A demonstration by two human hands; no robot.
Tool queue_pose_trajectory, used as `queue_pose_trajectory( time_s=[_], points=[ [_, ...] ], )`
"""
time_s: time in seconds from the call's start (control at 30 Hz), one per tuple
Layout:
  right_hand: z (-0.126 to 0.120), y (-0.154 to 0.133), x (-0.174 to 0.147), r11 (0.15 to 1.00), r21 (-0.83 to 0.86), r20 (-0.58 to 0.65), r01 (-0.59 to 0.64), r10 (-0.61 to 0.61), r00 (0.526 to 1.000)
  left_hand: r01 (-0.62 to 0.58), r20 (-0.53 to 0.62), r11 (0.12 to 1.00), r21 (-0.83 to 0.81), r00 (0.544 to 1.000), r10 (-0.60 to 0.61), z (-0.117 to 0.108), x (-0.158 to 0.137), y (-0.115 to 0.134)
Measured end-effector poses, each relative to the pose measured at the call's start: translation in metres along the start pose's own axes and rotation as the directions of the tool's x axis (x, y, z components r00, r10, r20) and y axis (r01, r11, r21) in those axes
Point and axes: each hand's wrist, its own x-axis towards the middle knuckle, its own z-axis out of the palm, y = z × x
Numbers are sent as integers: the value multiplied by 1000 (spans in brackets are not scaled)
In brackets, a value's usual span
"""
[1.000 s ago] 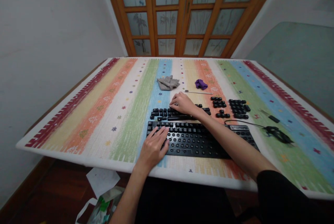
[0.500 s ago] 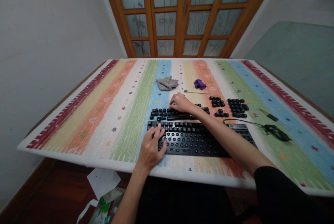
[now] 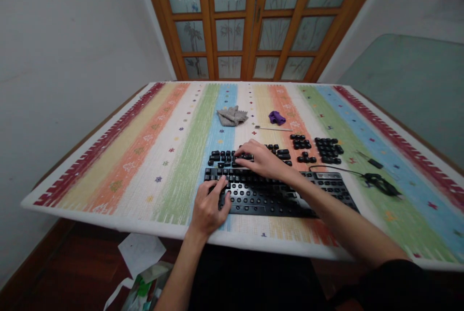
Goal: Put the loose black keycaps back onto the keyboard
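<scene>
A black keyboard (image 3: 261,202) lies near the table's front edge, its top row carrying keycaps and many lower positions showing bare key stems. My left hand (image 3: 210,204) rests over its left end, fingers apart, the index fingertip near the upper keys and the thumb lower down. Just beyond the keyboard, loose black keycaps (image 3: 216,158) lie in rows. Over the middle of these rows is my right hand (image 3: 261,159), its thumb and index finger apart above the caps. The hand hides the caps beneath it, and my right forearm crosses the keyboard's right half.
More loose keycaps (image 3: 328,149) sit in groups to the right. A coiled cable (image 3: 380,183) and a small black-handled tool (image 3: 374,162) lie farther right. Beyond the caps are a grey cloth (image 3: 232,116), a purple cloth (image 3: 277,118) and a thin rod (image 3: 273,129). A bag (image 3: 145,287) stands below the table.
My right hand has come nearer and slightly right from the far side of the loose keycaps, and its thumb and index finger have spread. My left hand stays almost where it was.
</scene>
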Motion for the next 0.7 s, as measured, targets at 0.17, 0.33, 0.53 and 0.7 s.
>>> queue_pose_trajectory(
  time_s=[0.17, 0.33, 0.53, 0.7],
  points=[
    [11, -28, -36, 999, 49, -72, 10, -7, 997, -16, 28, 1000, -22, 999, 17, -1, 0, 0],
    [28, -41, -50, 999, 9, -71, 35, -34, 997, 18, 31, 1000, -18, 999, -18, 1, -1, 0],
    [43, -44, -54, 995, -94, -96, 34, -43, 994, 24, -34, 999, 38, 999, -23, -2, -1, 0],
    [49, -45, -56, 993, -111, -116, 42, -55, 992, 19, 16, 998, 59, 1000, -20, -1, 1, 1]
  ],
)
